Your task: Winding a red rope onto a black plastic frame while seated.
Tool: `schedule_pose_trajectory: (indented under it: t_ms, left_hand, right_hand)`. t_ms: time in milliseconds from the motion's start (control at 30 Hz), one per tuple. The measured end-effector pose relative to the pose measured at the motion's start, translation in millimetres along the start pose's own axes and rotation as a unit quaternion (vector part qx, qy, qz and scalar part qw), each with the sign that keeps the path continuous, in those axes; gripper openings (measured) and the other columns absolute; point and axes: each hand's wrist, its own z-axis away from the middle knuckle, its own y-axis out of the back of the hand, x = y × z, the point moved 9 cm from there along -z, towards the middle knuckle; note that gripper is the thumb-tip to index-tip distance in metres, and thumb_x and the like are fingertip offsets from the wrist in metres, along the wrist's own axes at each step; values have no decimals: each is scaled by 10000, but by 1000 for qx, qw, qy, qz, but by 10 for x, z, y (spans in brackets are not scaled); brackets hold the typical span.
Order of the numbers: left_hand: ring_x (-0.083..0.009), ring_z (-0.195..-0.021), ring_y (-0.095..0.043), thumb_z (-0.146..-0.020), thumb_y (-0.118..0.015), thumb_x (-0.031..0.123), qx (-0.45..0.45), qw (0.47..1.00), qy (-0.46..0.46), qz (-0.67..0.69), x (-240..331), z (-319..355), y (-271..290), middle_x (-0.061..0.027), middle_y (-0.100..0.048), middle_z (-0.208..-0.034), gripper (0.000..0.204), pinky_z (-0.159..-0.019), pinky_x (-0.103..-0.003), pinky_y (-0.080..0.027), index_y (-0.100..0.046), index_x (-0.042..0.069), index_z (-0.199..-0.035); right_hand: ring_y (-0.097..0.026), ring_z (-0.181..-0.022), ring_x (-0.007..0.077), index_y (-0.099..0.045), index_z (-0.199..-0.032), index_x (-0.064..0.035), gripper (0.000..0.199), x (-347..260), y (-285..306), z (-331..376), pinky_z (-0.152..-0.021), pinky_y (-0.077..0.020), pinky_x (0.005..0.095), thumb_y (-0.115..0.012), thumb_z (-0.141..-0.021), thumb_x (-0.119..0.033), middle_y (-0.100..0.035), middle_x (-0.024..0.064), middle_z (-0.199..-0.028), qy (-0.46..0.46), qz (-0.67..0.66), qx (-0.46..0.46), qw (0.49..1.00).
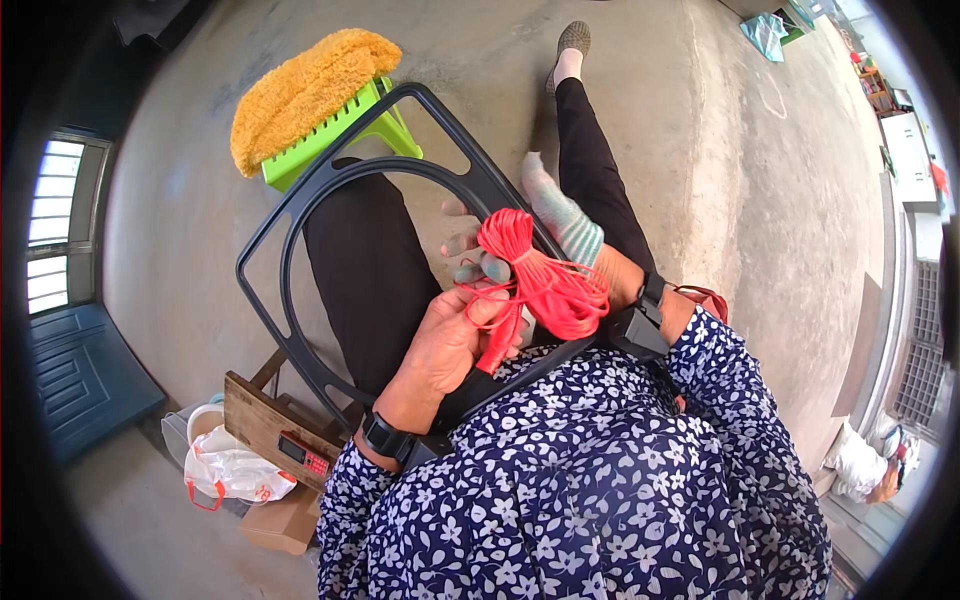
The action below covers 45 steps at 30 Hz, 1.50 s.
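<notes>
A bundle of thin red cord [550,280], bound round its middle, is above my lap. My right hand [565,215], in a grey and green striped glove, holds it from beneath and behind, so part of that hand is hidden. Grey fingertips show past the bundle's left side. My bare left hand [440,340] is closed at the near left of the bundle, pinching loose strands between thumb and fingers. A thicker red piece [500,345] hangs below its fingers. Under both hands, a dark plastic frame [290,225] with a round inner hoop lies across my thighs.
A lime green stool [320,140] carrying a fluffy yellow cushion [305,90] stands ahead on the left. Beside my left arm, a wooden bench [262,410] bears a red phone [303,453]. A white plastic bag [230,465] and a cardboard box [280,520] lie near it.
</notes>
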Motion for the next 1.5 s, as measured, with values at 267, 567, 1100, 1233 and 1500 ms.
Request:
schedule_pose_trajectory:
  t_ms: [267,567,1100,1233,1500]
  left_hand:
    - [-201,-653,-639,-928,-532,176,17,997,-67,-28,169,38,104,-133,-648,-807,151,-585,-311,-546,-568,32,-957]
    - [-173,-640,-624,-933,-538,228,38,995,-86,-25,227,53,172,-120,-642,-795,192,-591,-286,-531,-568,38,-938]
    - [-181,-625,-623,-940,-529,239,46,994,-100,-8,263,69,209,-132,-643,-782,202,-576,-286,-527,-566,46,-987]
    - [-191,-624,-627,-938,-529,233,53,993,-106,-10,299,86,212,-143,-644,-781,184,-567,-292,-529,-561,53,-955]
    - [-203,-633,-630,-933,-525,204,-17,998,-51,-45,148,22,-40,-145,-641,-774,162,-576,-306,-535,-539,56,-869]
  right_hand:
    - [-594,-652,129,-642,-923,18,311,-135,276,432,-631,-496,278,-733,-717,-196,-654,80,-728,-46,627,237,741]
    - [-579,-701,110,-621,-1008,2,320,-243,912,1047,-658,-482,256,-663,-794,-232,-640,28,-799,45,513,262,816]
    - [-658,-746,294,-614,-1031,-21,460,-894,2645,3310,-695,-509,378,-695,-734,-362,-669,170,-819,15,582,702,409]
    - [-600,-731,150,-617,-1090,-37,388,-917,2237,2842,-686,-490,297,-638,-835,-328,-646,99,-825,270,283,629,672]
    - [-568,-728,103,-618,-1042,-3,360,-1015,871,1041,-695,-482,247,-678,-808,-269,-630,28,-854,336,454,432,703]
